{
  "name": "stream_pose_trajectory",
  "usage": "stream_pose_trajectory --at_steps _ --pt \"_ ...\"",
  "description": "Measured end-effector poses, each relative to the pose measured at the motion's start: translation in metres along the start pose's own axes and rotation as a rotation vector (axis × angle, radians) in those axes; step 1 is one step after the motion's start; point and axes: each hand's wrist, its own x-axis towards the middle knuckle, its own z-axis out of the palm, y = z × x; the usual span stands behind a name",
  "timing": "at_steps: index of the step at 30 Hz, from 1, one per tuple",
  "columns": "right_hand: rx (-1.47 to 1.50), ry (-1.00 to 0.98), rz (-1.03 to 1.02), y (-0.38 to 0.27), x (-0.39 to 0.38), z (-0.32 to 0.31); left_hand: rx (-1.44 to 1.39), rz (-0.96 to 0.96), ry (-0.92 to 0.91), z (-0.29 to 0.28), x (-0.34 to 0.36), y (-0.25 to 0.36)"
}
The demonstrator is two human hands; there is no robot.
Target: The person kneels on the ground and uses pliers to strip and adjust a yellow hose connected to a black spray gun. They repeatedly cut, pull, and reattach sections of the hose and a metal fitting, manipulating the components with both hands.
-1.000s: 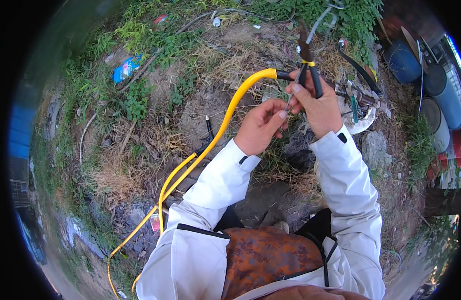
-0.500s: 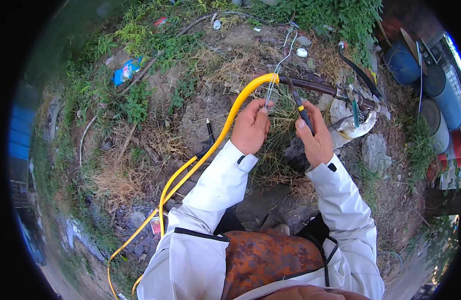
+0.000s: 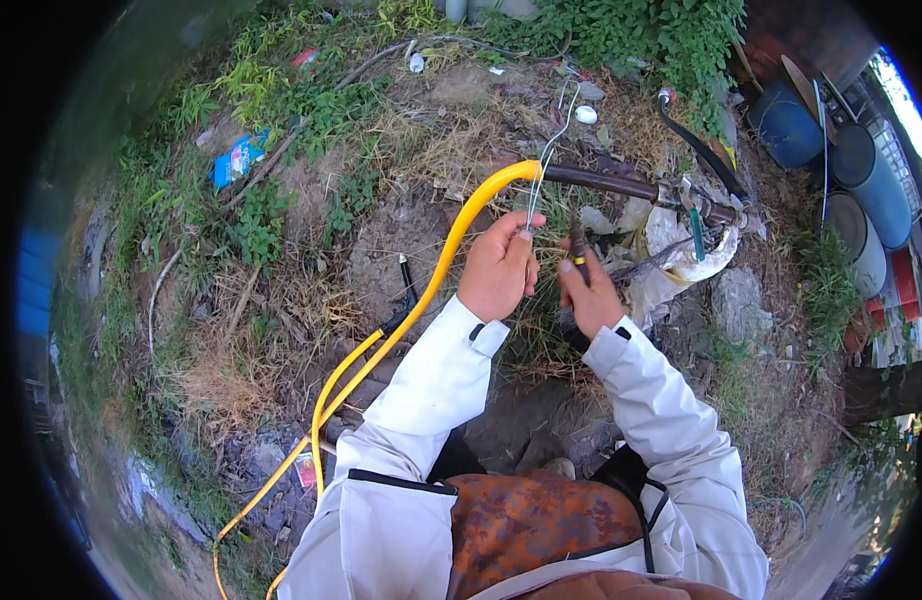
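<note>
A yellow hose [image 3: 459,225] is fitted on a dark metal pipe [image 3: 606,182]. A thin silvery wire [image 3: 548,150] passes round the hose's end, its loose ends sticking up beyond it. My left hand [image 3: 496,268] pinches the wire's near ends just below the hose. In my right hand [image 3: 593,300] are pliers [image 3: 579,245] with dark metal and a black-and-yellow handle. Their metal end points up, apart from the wire; the fingers hide much of the handle. On the pipe's right part sits a valve with a green lever [image 3: 697,235].
A white wrapped bend [image 3: 696,262] hangs under the valve, near a rock [image 3: 741,305]. A black hose [image 3: 701,140] runs behind. Blue barrels [image 3: 866,185] stand at right. The yellow hose loops down left past a black fitting [image 3: 401,310]. Dry grass and weeds surround the pipe.
My right hand has drawn down and left with the pliers, whose metal end has come away from the pipe. My left hand still pinches the wire. The view has shifted slightly.
</note>
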Motion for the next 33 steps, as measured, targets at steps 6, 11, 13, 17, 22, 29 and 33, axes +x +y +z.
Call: stream_pose_trajectory --at_steps 6,11,13,17,22,29,33 --pt "-0.192 0.181 -0.208 0.007 0.044 -0.001 -0.186 -0.100 -0.057 -0.007 0.000 0.006" --pt "0.718 -0.107 -0.166 -0.028 0.105 -0.016 -0.350 -0.129 -0.104 -0.012 0.000 0.009" --pt "0.773 -0.226 -0.129 -0.030 0.139 -0.023 -0.374 -0.148 -0.116 -0.013 0.001 0.011" --pt "0.952 -0.528 -0.216 -0.036 0.174 -0.021 -0.418 -0.154 -0.161 -0.012 0.005 0.010" --pt "0.855 -0.621 -0.188 -0.057 0.184 -0.008 -0.407 -0.179 -0.139 -0.016 0.003 0.014" --pt "0.833 -0.674 -0.222 -0.071 0.190 -0.003 -0.393 -0.185 -0.164 -0.018 0.003 0.010" --pt "0.736 -0.603 -0.178 -0.070 0.191 -0.004 -0.325 -0.112 -0.171 -0.016 0.004 0.005"
